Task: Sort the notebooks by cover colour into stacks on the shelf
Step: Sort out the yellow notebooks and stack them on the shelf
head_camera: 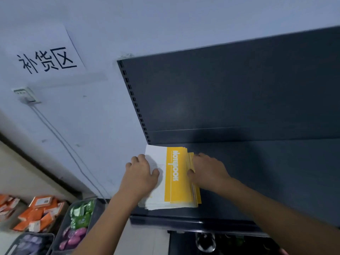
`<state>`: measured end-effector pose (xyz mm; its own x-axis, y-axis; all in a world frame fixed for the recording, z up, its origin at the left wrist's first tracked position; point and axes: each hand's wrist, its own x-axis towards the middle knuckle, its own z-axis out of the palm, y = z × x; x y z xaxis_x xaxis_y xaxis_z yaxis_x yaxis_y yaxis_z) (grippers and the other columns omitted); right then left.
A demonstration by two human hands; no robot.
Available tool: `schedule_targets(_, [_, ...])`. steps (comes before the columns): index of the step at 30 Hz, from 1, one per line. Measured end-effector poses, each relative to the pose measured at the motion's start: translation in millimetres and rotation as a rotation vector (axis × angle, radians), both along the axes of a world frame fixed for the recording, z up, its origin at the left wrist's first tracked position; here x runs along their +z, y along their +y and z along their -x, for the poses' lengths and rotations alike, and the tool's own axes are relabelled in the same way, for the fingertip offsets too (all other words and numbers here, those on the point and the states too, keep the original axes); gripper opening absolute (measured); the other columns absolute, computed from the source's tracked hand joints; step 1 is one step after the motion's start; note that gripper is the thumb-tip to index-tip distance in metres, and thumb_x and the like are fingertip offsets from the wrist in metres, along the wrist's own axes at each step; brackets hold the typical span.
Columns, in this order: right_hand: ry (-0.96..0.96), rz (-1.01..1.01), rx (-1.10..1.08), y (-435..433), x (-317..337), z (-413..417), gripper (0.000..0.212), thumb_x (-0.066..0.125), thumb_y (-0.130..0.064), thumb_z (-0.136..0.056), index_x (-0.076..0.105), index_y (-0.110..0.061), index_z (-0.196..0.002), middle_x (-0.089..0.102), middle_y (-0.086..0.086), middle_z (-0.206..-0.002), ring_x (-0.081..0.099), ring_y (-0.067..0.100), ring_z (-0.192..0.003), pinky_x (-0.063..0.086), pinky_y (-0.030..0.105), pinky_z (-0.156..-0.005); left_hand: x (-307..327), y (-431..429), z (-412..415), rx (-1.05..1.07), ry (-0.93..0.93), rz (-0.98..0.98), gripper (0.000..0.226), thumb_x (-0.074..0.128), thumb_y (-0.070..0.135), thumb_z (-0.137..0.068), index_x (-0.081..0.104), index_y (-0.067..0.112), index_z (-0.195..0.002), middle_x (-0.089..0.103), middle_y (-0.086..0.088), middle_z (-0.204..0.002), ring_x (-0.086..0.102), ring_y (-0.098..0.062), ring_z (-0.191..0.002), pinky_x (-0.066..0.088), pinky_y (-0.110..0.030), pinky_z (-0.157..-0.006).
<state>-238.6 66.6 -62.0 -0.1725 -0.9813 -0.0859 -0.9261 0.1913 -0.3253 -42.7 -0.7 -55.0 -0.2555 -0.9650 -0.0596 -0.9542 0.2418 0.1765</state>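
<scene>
**Both hands on the yellow-and-white stack at the shelf's left end**

A stack of notebooks lies flat on the dark shelf, pushed into its left end close to the slotted upright. The top cover is white on the left and yellow on the right, with white lettering running along the yellow band. The edges below it are slightly fanned, and some yellow covers stick out on the right.

The 2 hands hold the stack from opposite sides. The left hand curls its fingers over the white left edge with the thumb pressed on the top cover. The right hand wraps the yellow right edge, thumb on the cover.

Behind the stack rises the shelf's dark back panel. On the pale wall to the left hang a paper sign with 3 characters and a wall socket with cables running down. Bins at lower left hold orange packets, green packets and purple packets.
</scene>
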Motion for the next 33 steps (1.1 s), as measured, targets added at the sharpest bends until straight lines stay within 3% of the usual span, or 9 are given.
schedule_targets(7, [-0.002, -0.042, -0.027, -16, -11, -32, 0.042, 0.039, -0.043, -0.103, 0.054, -0.010, -0.123, 0.042, 0.011, -0.138, 0.051, 0.028, -0.119, 0.049, 0.042, -0.087, -4, -18, -5, -0.021, 0.025, -0.036, 0.055, 0.058, 0.044, -0.095, 0.046, 0.004, -0.130, 0.054, -0.012, -0.125, 0.056, -0.029, -0.112, 0.042, -0.033, -0.092])
schedule_targets(11, [0.077, 0.011, -0.047, -22, -19, -49, 0.041, 0.039, -0.040, -0.104, 0.057, -0.009, -0.123, 0.038, 0.011, -0.139, 0.045, 0.026, -0.122, 0.049, 0.038, -0.082, -9, -27, -13, 0.045, 0.102, -0.086, 0.060, 0.062, 0.043, -0.092, 0.044, 0.009, -0.139, 0.054, -0.007, -0.128, 0.056, -0.025, -0.114, 0.042, -0.029, -0.088])
schedule_targets(17, [0.274, -0.064, -0.078, -23, -44, -68, 0.057, 0.082, -0.039, -0.074, 0.072, 0.008, -0.105, 0.065, 0.027, -0.101, 0.063, 0.035, -0.087, 0.055, 0.040, -0.064, -12, -29, -12, 0.102, 0.075, -0.100, 0.061, 0.060, 0.039, -0.093, 0.040, 0.008, -0.141, 0.053, -0.009, -0.130, 0.057, -0.028, -0.114, 0.044, -0.031, -0.089])
schedule_targets(19, [0.264, -0.094, -0.075, -23, -42, -71, 0.066, 0.068, -0.040, -0.088, 0.059, 0.013, -0.125, 0.058, 0.035, -0.123, 0.062, 0.041, -0.105, 0.056, 0.044, -0.082, -15, -33, -13, 0.126, 0.074, -0.140, 0.061, 0.062, 0.041, -0.092, 0.041, 0.008, -0.139, 0.055, -0.010, -0.130, 0.058, -0.028, -0.113, 0.045, -0.032, -0.088])
schedule_targets(21, [0.256, -0.033, -0.069, -23, -41, -72, 0.068, 0.045, -0.037, -0.102, 0.035, 0.015, -0.144, 0.038, 0.036, -0.146, 0.046, 0.045, -0.128, 0.044, 0.047, -0.103, -15, -41, -15, 0.152, 0.086, -0.229, 0.057, 0.065, 0.044, -0.088, 0.049, 0.009, -0.129, 0.061, -0.008, -0.122, 0.061, -0.027, -0.108, 0.049, -0.031, -0.086])
schedule_targets(23, [0.245, 0.028, -0.079, -21, -42, -74, 0.066, 0.040, -0.036, -0.103, 0.031, 0.012, -0.147, 0.035, 0.033, -0.150, 0.041, 0.044, -0.133, 0.038, 0.047, -0.109, -13, -49, -20, 0.170, 0.115, -0.317, 0.048, 0.068, 0.045, -0.082, 0.059, 0.011, -0.114, 0.067, -0.006, -0.108, 0.065, -0.023, -0.097, 0.053, -0.032, -0.079])
schedule_targets(27, [0.217, 0.013, -0.056, -20, -48, -75, 0.065, 0.069, -0.042, -0.082, 0.064, 0.009, -0.122, 0.065, 0.027, -0.119, 0.062, 0.040, -0.104, 0.052, 0.049, -0.089, -7, -56, -26, 0.179, 0.162, -0.399, 0.038, 0.066, 0.038, -0.070, 0.063, 0.012, -0.097, 0.069, -0.004, -0.091, 0.067, -0.019, -0.083, 0.048, -0.026, -0.059])
schedule_targets(30, [0.195, 0.059, -0.039, -18, -50, -78, 0.061, 0.073, -0.043, -0.076, 0.070, 0.007, -0.110, 0.068, 0.026, -0.107, 0.063, 0.039, -0.093, 0.054, 0.048, -0.081, -4, -58, -30, 0.197, 0.209, -0.413, 0.050, 0.062, 0.041, -0.055, 0.064, 0.010, -0.095, 0.071, -0.005, -0.088, 0.068, -0.020, -0.078, 0.049, -0.025, -0.057])
schedule_targets(33, [0.213, 0.090, -0.033, -17, -51, -79, 0.061, 0.070, -0.043, -0.077, 0.069, 0.008, -0.112, 0.068, 0.027, -0.109, 0.062, 0.040, -0.095, 0.054, 0.050, -0.080, 0, -58, -31, 0.219, 0.244, -0.389, 0.047, 0.064, 0.035, -0.056, 0.064, 0.005, -0.092, 0.070, -0.007, -0.084, 0.067, -0.021, -0.074, 0.047, -0.026, -0.057])
